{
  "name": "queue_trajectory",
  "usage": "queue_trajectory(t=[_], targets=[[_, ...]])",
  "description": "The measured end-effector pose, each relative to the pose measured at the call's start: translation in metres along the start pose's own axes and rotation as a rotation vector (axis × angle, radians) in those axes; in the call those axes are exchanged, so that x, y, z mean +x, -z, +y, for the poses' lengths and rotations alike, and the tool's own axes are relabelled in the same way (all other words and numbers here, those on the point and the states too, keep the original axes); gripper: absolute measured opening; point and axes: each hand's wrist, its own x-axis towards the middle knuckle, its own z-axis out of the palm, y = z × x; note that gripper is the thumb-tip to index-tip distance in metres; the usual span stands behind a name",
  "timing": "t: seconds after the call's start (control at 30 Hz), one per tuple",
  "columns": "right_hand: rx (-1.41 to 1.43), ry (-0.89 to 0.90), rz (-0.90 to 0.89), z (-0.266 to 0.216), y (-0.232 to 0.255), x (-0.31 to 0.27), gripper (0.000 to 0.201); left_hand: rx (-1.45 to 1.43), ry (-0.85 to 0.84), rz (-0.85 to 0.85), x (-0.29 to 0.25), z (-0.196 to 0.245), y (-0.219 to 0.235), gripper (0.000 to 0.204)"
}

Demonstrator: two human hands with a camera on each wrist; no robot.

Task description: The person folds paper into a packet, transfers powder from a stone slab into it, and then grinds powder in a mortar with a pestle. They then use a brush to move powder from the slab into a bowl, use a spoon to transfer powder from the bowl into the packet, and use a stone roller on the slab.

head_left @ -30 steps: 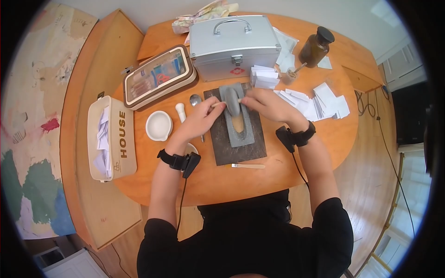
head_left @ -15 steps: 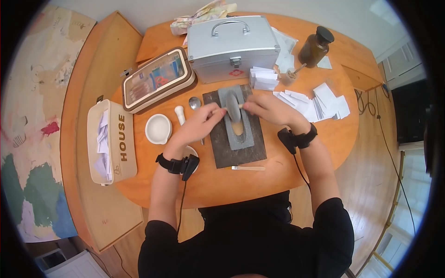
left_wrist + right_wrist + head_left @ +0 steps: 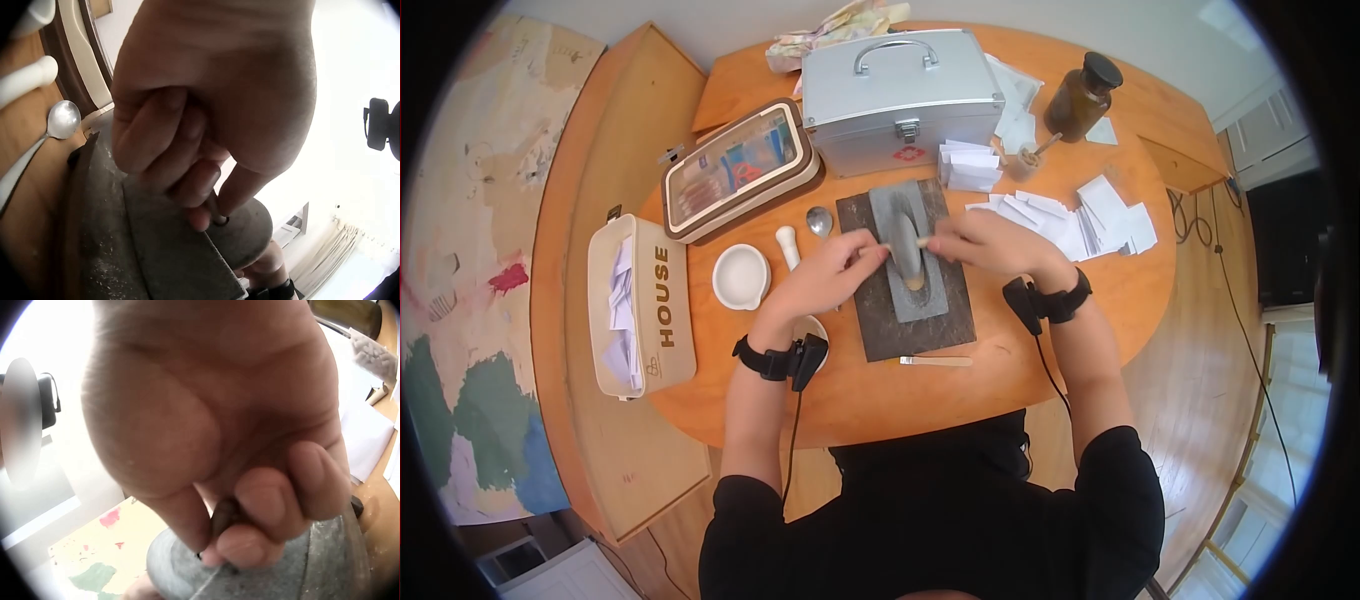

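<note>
A grey stone grinding wheel [image 3: 903, 235] stands on edge in the groove of a boat-shaped stone trough [image 3: 937, 300]. My left hand [image 3: 832, 272] grips the wooden axle end on the wheel's left side, with fingers curled and thumb pressed against it. On the other side my right hand [image 3: 990, 240] pinches the opposite axle end [image 3: 225, 514] between thumb and curled fingers. Tan material [image 3: 914, 284] shows in the groove just in front of the wheel. Under the trough lies a dark slab [image 3: 878, 335].
A brush [image 3: 937, 361] lies before the slab. Left are a spoon [image 3: 819, 221], white pestle [image 3: 787, 245], mortar [image 3: 741, 277] and paper-filled bin [image 3: 670, 330]. Behind stand a glass-lidded case [image 3: 800, 185] and silver box [image 3: 860, 140]; right are folded papers [image 3: 1115, 215] and a brown jar [image 3: 1083, 100].
The wheel has rolled along the groove toward my body, covering more of the tan material. Both hands have moved with it, still holding the axle ends.
</note>
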Motion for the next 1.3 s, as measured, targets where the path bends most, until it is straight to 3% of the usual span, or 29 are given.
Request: queue_trajectory(t=[0.13, 0.23, 0.33, 0.43, 0.53, 0.63, 0.73, 0.83, 0.9, 1.0, 1.03, 1.13, 1.23, 1.3], targets=[[0.017, 0.032, 0.281, 0.009, -0.008, 0.016, 0.038, 0.025, -0.041, 0.256, 0.015, -0.004, -0.005, 0.026], [-0.018, 0.127, 0.289, 0.012, -0.011, 0.014, 0.041, -0.058, -0.023, 0.174, 0.015, -0.011, -0.005, 0.024], [0.079, 0.055, 0.171, 0.003, -0.007, 0.001, 0.041, -0.402, 0.048, 0.032, 0.008, -0.001, -0.004, 0.026], [0.120, 0.092, 0.161, -0.013, -0.005, -0.008, 0.040, -0.495, 0.081, -0.109, 0.001, 0.014, 0.000, 0.028], [0.079, 0.057, 0.099, -0.021, -0.002, -0.011, 0.039, -0.427, 0.061, -0.165, 0.001, 0.016, -0.002, 0.031], [0.074, 0.049, 0.091, -0.020, -0.003, -0.013, 0.036, -0.574, 0.005, -0.197, 0.000, 0.003, -0.004, 0.031], [0.191, 0.124, 0.229, -0.019, 0.002, -0.026, 0.033, -0.661, -0.065, -0.199, -0.005, -0.001, -0.012, 0.030], [0.385, 0.073, 0.735, 0.011, 0.023, -0.043, 0.016, -0.713, -0.124, -0.213, -0.008, -0.013, -0.014, 0.028], [0.374, -0.084, 1.071, 0.044, 0.046, -0.051, 0.014, -0.753, -0.159, -0.215, -0.010, -0.013, -0.014, 0.028], [0.289, -0.043, 1.135, 0.071, 0.063, -0.049, 0.025, -0.800, -0.196, -0.201, -0.010, -0.009, -0.015, 0.030], [0.157, -0.052, 1.114, 0.085, 0.068, -0.042, 0.035, -0.805, -0.203, -0.195, -0.010, -0.009, -0.015, 0.031], [-0.007, -0.068, 1.001, 0.106, 0.076, -0.028, 0.040, -0.813, -0.221, -0.193, -0.012, -0.012, -0.014, 0.031], [-0.002, -0.155, 0.884, 0.123, 0.086, -0.021, 0.043, -0.798, -0.205, -0.153, -0.021, -0.017, -0.009, 0.031], [-0.118, -0.069, 1.046, 0.121, 0.081, -0.023, 0.039, -0.798, -0.221, -0.095, -0.029, -0.019, -0.007, 0.030]])
